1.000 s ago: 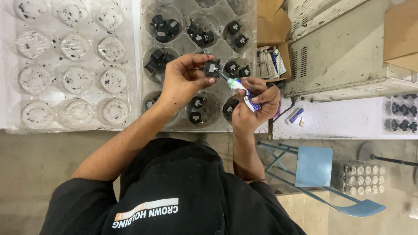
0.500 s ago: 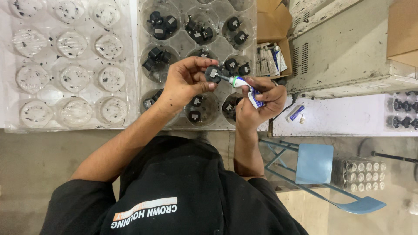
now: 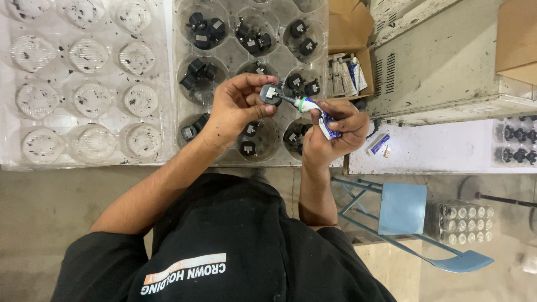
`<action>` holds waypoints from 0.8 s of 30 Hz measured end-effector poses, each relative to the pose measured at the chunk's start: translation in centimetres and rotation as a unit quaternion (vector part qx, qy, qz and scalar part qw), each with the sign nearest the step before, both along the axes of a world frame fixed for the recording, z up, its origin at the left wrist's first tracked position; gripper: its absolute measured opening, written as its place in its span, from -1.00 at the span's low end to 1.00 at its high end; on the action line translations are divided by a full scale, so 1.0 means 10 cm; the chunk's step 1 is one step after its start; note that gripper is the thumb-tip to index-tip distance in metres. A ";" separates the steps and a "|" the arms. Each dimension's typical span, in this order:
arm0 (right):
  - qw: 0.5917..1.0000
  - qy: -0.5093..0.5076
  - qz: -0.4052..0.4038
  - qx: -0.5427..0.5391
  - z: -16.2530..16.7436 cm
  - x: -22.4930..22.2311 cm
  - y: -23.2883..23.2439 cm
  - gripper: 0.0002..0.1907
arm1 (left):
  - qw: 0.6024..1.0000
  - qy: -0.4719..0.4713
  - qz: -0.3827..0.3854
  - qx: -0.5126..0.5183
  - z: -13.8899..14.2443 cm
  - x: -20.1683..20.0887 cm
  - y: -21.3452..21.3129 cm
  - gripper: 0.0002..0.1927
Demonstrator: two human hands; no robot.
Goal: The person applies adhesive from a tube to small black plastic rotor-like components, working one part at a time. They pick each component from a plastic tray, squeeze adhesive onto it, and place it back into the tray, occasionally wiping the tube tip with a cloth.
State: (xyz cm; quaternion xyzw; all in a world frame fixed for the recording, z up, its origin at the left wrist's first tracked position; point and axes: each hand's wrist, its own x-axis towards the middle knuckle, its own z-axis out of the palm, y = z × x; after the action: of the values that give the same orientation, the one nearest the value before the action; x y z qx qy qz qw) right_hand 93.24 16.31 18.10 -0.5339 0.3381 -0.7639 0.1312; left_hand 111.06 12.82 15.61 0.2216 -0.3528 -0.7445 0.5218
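My left hand [image 3: 238,109] pinches a small black plastic part [image 3: 271,94] with a pale face, held over a clear tray [image 3: 232,56]. That tray's round pockets hold several similar black parts. My right hand [image 3: 341,131] grips a small white and blue glue tube [image 3: 319,114] with a green collar. The tube's nozzle points left and touches the held part. Both hands hover close together above the tray's right side.
A clear tray of round pockets with no parts in them [image 3: 84,84] lies to the left. A cardboard box of tubes [image 3: 347,72] stands at the right. A loose tube [image 3: 380,144] and another tray of black parts [image 3: 517,140] rest on a white surface. A blue stool [image 3: 403,210] stands below.
The tube's nozzle has closed the small gap to the black part and now touches it. Both hands stay in nearly the same place.
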 end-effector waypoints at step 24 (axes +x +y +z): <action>0.975 -0.145 0.129 0.106 -0.07 -0.01 -0.02 -0.52 | 0.967 0.214 -0.099 0.100 -0.30 -0.09 0.16 -0.56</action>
State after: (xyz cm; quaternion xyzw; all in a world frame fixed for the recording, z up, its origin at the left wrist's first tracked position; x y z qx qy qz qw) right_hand 93.17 16.14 17.37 -0.4396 0.3227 -0.7699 0.3316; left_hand 110.14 14.41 12.64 0.0722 -0.1775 -0.8540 0.4838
